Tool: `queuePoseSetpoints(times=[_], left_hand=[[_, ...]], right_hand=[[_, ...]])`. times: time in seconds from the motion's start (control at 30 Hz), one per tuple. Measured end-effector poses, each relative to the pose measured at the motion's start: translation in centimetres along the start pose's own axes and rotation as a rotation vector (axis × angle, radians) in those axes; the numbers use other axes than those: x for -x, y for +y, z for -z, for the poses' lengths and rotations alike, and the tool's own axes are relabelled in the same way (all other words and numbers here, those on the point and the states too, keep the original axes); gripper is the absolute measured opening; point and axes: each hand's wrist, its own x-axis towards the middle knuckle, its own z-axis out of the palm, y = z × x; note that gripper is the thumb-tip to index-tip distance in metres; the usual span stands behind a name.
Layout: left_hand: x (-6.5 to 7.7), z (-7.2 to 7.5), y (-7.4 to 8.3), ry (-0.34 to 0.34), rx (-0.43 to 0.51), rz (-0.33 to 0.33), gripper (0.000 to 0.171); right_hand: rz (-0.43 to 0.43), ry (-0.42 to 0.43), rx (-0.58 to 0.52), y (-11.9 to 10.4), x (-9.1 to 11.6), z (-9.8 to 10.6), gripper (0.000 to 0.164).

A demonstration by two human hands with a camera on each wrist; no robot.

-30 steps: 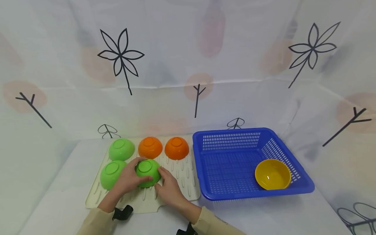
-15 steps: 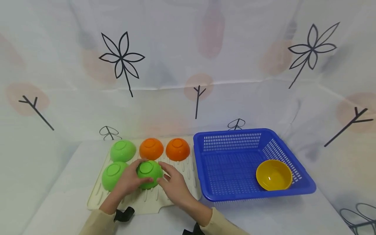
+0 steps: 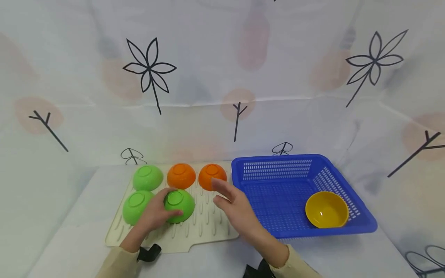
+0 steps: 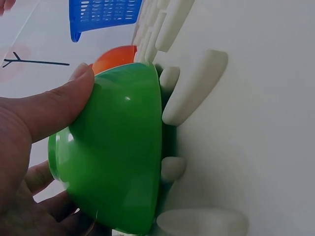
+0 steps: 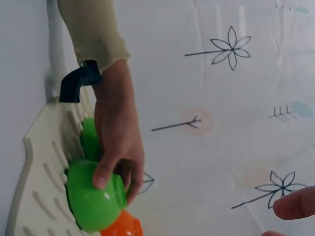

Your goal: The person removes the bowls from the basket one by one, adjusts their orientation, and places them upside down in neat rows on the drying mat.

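Observation:
My left hand (image 3: 154, 212) grips a green bowl (image 3: 184, 204) that sits upside down on a cream ridged drying mat (image 3: 208, 227). In the left wrist view the thumb (image 4: 61, 105) lies along the side of the bowl, fingers spread around its base, and the rim meets the ridges. My right hand (image 3: 241, 212) holds nothing; its fingers are loosely bent in the air between the mat and a blue basket (image 3: 243, 162). Two more upturned green bowls, one at the back (image 3: 147, 178) and one nearer (image 3: 133, 210), stand left of the gripped one.
Two upturned orange bowls, a left one (image 3: 181, 176) and a right one (image 3: 208, 175), stand along the mat's back edge. Inside the basket's right end a yellow bowl (image 3: 326, 210) leans with its opening showing. A patterned white cloth (image 3: 194, 77) hangs behind the table.
My right hand has come off the green bowl and moved right, toward the basket. My left hand keeps its grip on the bowl, which stays in its place on the mat.

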Motion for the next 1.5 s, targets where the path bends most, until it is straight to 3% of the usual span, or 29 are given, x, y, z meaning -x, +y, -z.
queuePoseSetpoints(times=[0.33, 0.53, 0.7, 0.87, 1.17, 1.5], left_hand=[[-0.1, -0.2, 0.4, 0.003, 0.007, -0.009, 0.078], [-0.1, -0.2, 0.5, 0.002, 0.013, -0.010, 0.079], [-0.1, -0.2, 0.6, 0.001, 0.027, -0.006, 0.079], [-0.1, -0.1, 0.6, 0.004, 0.031, -0.003, 0.080], [0.0, -0.2, 0.3, 0.001, 0.023, 0.026, 0.081], [0.1, -0.3, 0.0, -0.001, 0.020, 0.027, 0.080]], right_hand=[[-0.001, 0.174, 0.230, -1.5, 2.7, 8.7, 0.042], [0.030, 0.212, 0.430, -2.4, 3.9, 14.0, 0.044], [-0.026, 0.183, 0.628, -3.4, 3.9, 18.3, 0.047], [-0.008, 0.154, 0.792, -3.9, 2.9, 22.1, 0.040], [-0.164, 0.042, 0.844, -3.2, 0.6, 26.8, 0.046], [-0.277, -0.181, 0.850, -1.4, 0.1, 29.7, 0.044]])
